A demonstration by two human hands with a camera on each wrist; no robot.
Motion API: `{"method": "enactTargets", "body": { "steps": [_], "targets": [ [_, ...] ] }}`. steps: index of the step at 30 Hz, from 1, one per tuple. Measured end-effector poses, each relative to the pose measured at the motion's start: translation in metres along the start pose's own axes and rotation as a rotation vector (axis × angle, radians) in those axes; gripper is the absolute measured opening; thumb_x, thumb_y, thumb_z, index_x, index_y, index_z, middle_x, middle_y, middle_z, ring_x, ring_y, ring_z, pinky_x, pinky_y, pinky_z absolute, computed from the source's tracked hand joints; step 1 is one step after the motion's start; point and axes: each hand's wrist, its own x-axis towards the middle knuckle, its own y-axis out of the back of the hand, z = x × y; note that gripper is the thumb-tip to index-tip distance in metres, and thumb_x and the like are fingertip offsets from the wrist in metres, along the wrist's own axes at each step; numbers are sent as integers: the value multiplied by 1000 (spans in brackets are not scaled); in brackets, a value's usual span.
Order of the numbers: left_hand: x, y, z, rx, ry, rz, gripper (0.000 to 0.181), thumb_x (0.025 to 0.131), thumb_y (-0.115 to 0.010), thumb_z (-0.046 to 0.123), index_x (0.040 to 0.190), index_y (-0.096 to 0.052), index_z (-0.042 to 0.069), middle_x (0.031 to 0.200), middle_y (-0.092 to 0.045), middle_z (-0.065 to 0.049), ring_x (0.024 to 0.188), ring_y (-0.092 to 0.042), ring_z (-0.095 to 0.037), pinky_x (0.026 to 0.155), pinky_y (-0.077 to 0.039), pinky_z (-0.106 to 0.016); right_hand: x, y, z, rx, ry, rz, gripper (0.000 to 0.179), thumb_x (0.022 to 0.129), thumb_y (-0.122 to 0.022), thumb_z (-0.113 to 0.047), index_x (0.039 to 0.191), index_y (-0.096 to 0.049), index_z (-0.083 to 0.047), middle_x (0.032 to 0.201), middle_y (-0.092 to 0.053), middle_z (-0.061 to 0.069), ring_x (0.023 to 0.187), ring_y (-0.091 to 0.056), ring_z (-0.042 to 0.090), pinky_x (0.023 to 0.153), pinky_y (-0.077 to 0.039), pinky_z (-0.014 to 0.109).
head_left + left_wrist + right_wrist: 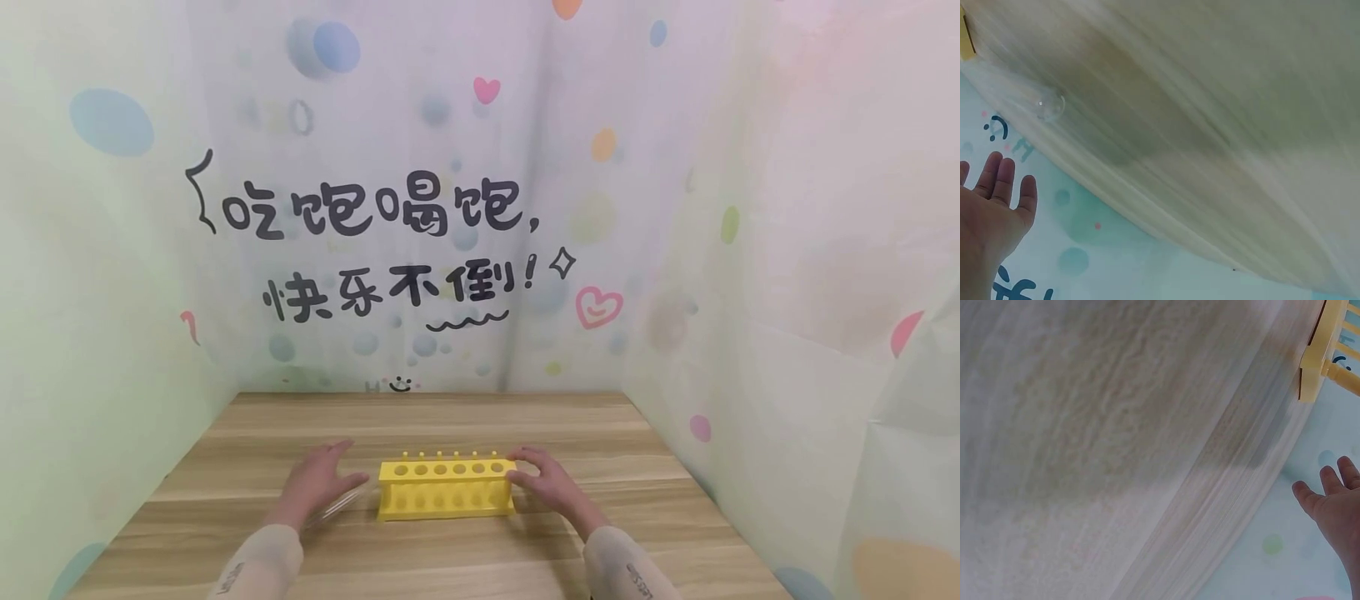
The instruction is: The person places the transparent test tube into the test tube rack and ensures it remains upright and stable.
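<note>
A yellow test tube rack (pixel 446 512) with a row of round holes and several short pegs stands upright on the wooden table. My right hand (pixel 551 483) is at the rack's right end, its fingertips at the top corner; whether they touch it I cannot tell. In the right wrist view its fingers (pixel 1331 480) are spread and extended. To the left of the rack, my left hand (pixel 318 483) has its fingers loosely extended and holds nothing. Beside it lies clear glassware (pixel 335 507), probably a test tube, partly hidden by the hand; its rounded end (pixel 1052 106) shows in the left wrist view.
Wood-grain tabletop (pixel 450 567) extends around the rack and both hands. A patterned white curtain (pixel 420 117) with black writing hangs behind the table's far edge. Pale sheets (pixel 795 333) also close off the left and right sides.
</note>
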Motion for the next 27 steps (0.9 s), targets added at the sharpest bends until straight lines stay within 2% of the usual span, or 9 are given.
{"method": "enactTargets", "body": {
  "steps": [4,8,15,27],
  "targets": [
    [2,-5,2,-67,45,-29,78,82,-66,53,141,-43,6,137,-49,-24,124,-46,-45,100,-38,-62,0,0,-1,-1,-10,-1,45,89,-62,-44,124,-61,-17,146,-40,21,134,-35,46,104,-28,68],
    [2,-9,5,-128,87,-42,72,84,-68,45,139,-45,6,132,-54,-22,118,-53,-40,95,-43,-58,1,0,-1,2,1,-1,44,89,-62,-43,124,-62,-16,146,-41,21,134,-36,45,104,-28,68],
    [0,-12,13,-201,136,-54,68,85,-69,38,138,-45,3,122,-59,-24,109,-57,-39,88,-47,-57,3,0,3,-11,8,1,44,89,-61,-45,124,-62,-18,146,-41,21,134,-36,45,104,-28,68],
    [-1,-22,9,-184,119,-43,58,85,-70,31,130,-53,0,117,-62,-21,103,-60,-34,88,-49,-54,2,1,2,-4,-3,5,42,88,-62,-45,122,-63,-21,146,-41,21,133,-36,45,103,-29,69]
  ]
}}
